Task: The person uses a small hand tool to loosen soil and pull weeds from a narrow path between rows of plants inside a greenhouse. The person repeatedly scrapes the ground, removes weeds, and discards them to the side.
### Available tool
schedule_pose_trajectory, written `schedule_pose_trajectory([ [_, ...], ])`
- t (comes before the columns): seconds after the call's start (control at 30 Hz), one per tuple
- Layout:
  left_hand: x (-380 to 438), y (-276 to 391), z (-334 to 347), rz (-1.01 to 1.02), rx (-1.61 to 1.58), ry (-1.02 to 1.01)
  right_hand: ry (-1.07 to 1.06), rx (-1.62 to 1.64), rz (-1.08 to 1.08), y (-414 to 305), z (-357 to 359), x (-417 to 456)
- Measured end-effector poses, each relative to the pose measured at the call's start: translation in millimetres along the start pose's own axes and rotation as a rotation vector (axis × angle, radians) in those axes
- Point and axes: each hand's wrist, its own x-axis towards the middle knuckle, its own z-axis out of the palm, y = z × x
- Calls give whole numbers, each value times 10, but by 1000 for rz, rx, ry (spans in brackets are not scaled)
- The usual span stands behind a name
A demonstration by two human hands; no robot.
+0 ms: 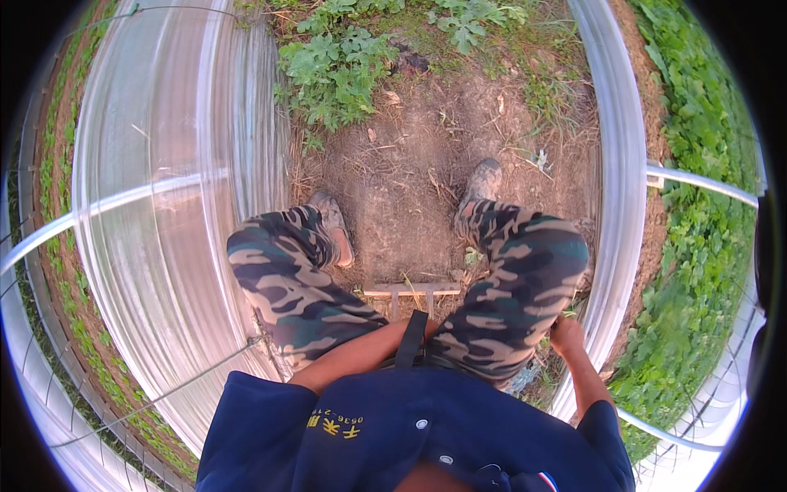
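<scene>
My left forearm crosses my lap. My left hand (pixel 429 329) lies between my thighs, mostly hidden behind a dark strap (pixel 411 341) and the right camouflage trouser leg (pixel 510 295). What it touches cannot be made out. Just ahead of it, low between my legs, is a wooden crosspiece (pixel 412 288) with two struts, perhaps part of a low stool. My right hand (pixel 567 335) hangs beside my right thigh with curled fingers, close to the clear plastic film (pixel 621 184). Its fingertips are hidden, so I cannot tell if it holds anything.
Plastic-covered tunnel sides (pixel 166 154) rise at left and right, with metal hoops (pixel 701 178) and a cord (pixel 178 384). My shoes (pixel 482 178) stand on bare soil (pixel 406 209). Lobed-leaf plants (pixel 338 67) grow ahead; dense green leaves (pixel 695 246) fill the right side.
</scene>
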Motion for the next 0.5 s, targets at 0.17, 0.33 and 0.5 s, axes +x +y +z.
schedule_pose_trajectory([
  [0.17,-73,-70,71,-75,123,58,-16,-38,-14,18,159,-11],
  [0.33,-105,-73,96,-138,230,125,5,-58,-38,73,188,6],
  [0.5,-230,-151,66,-231,334,225,-2,-108,-70,76,287,20],
])
